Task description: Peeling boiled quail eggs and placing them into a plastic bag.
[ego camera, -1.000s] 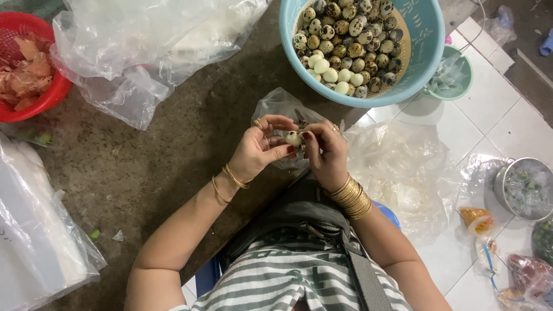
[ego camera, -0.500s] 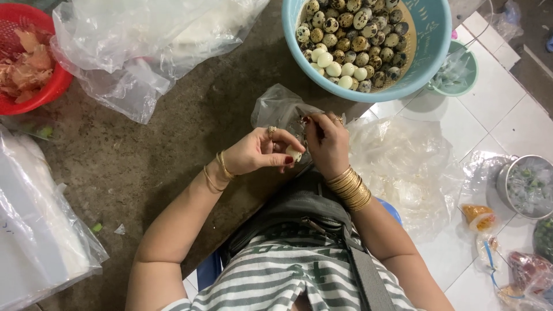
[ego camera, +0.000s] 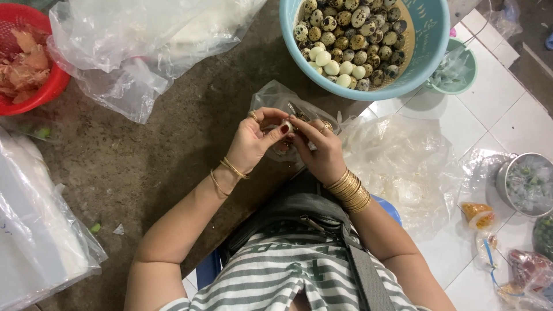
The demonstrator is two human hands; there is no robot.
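Single view only; the camera sits on the person's head and faces almost straight down; it is close to the left hand (ego camera: pixel 253 141) and right hand (ego camera: pixel 322 150), which sit near frame centre; the striped torso fills the lower edge; the floor (ego camera: pixel 144 167) and blue basin (ego camera: pixel 432 46) lie farther off.

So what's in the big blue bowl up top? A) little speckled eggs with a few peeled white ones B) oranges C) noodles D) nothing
A: the blue bowl is filled with small speckled eggs, and a few smooth white peeled ones sit along the near edge of the pile.
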